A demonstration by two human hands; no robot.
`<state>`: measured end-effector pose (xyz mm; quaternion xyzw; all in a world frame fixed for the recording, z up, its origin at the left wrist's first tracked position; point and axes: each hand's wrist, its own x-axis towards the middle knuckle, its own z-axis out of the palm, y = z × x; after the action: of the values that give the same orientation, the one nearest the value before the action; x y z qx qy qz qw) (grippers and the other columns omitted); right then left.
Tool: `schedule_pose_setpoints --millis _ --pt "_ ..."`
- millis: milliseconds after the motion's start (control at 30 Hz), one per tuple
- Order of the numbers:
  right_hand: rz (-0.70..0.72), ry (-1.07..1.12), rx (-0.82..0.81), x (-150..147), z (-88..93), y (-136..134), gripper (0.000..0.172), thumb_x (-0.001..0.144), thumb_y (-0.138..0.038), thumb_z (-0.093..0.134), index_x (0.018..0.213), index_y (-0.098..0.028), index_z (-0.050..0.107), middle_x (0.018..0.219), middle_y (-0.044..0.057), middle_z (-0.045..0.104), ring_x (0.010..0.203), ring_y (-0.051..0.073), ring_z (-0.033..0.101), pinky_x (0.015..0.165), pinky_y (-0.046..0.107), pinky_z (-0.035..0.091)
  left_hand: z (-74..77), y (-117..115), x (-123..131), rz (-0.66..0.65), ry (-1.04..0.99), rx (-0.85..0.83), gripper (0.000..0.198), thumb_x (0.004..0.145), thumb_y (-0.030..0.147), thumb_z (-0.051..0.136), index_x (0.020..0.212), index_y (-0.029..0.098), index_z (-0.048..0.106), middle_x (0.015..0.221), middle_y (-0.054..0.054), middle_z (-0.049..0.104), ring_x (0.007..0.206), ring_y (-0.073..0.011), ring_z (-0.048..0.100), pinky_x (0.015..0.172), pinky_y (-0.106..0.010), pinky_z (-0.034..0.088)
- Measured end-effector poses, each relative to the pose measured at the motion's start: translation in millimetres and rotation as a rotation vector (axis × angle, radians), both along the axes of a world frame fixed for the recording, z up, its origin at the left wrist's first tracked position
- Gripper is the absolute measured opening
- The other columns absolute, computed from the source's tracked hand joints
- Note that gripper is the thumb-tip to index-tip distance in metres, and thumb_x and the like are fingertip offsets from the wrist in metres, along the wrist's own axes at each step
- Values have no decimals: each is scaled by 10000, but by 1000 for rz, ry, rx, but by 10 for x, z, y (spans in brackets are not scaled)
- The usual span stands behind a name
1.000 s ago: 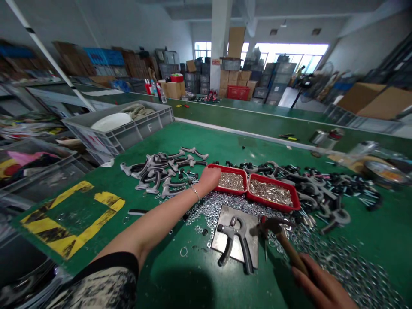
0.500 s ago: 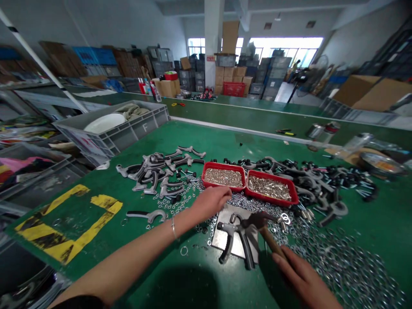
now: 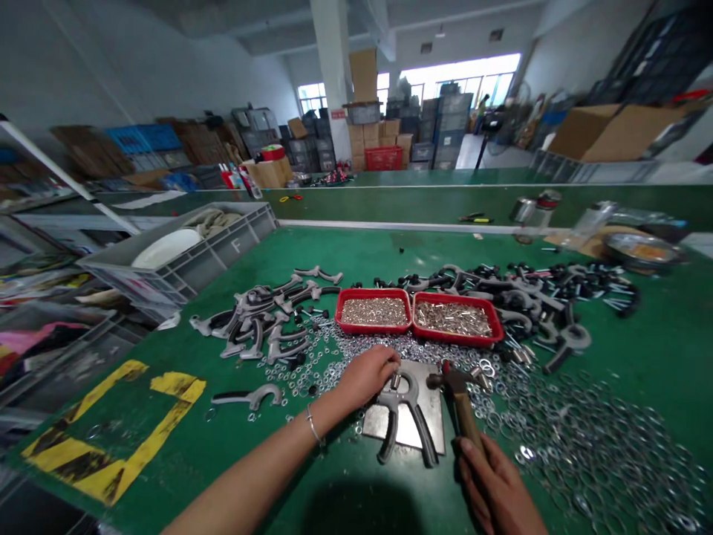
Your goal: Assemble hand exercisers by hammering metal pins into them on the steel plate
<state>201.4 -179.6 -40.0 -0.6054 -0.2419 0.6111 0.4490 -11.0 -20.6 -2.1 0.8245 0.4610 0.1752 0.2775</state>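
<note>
My left hand (image 3: 365, 374) pinches a small metal pin at the top of a grey two-handled tool part (image 3: 405, 414). That part lies on a square steel plate (image 3: 431, 416) on the green table. A wooden-handled hammer (image 3: 457, 397) is gripped in my right hand (image 3: 493, 487), its head resting just right of the part. Behind the plate stand two red trays (image 3: 374, 325) filled with small metal pieces.
Loose washers (image 3: 562, 438) cover the table to the right and around the plate. A heap of grey handle parts (image 3: 261, 319) lies left, a dark heap (image 3: 535, 297) right. One single handle (image 3: 248, 397) lies near yellow floor-tape marks (image 3: 111, 438). A grey crate (image 3: 183, 256) sits at far left.
My left hand came back from the left red tray to the top of the grey part. The hammer swung in closer, its head now beside the part.
</note>
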Motion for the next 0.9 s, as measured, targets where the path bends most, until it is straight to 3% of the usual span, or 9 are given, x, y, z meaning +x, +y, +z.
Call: schedule_pose_setpoints --millis 233,500,733,800,900 --pt "66 8 55 36 -99 17 435 804 -609 642 918 -242 437 496 -129 482 272 17 277 264 122 209 35 23 102 -72 434 166 182 958 250 443 962 202 619 997 -54 657 874 -205 641 740 -284 476" --pt "71 -8 87 37 -107 10 406 831 -606 604 856 -234 443 541 -111 522 272 17 301 274 133 204 45 33 174 -130 555 259 206 944 176 420 926 148 624 947 -106 650 803 -227 637 708 -333 463" --pt "175 -167 128 83 -13 31 382 884 -602 511 949 -225 499 624 -68 584 302 50 364 296 175 254 -44 -56 299 -383 607 443 216 937 110 425 949 98 640 913 -147 635 894 -271 591 823 -429 408" --pt "241 -320 204 170 115 118 383 897 -574 498 1043 -222 534 707 -24 647 403 101 507 385 219 397 -49 -75 263 -332 627 461 208 952 154 433 955 93 633 904 -141 629 878 -272 585 798 -423 412" --pt "406 -599 318 323 407 307 356 899 -519 508 1070 -224 605 887 56 717 753 217 670 699 314 526 0 -187 109 -84 548 380 228 964 278 470 999 105 613 953 -131 623 923 -280 569 830 -427 421"
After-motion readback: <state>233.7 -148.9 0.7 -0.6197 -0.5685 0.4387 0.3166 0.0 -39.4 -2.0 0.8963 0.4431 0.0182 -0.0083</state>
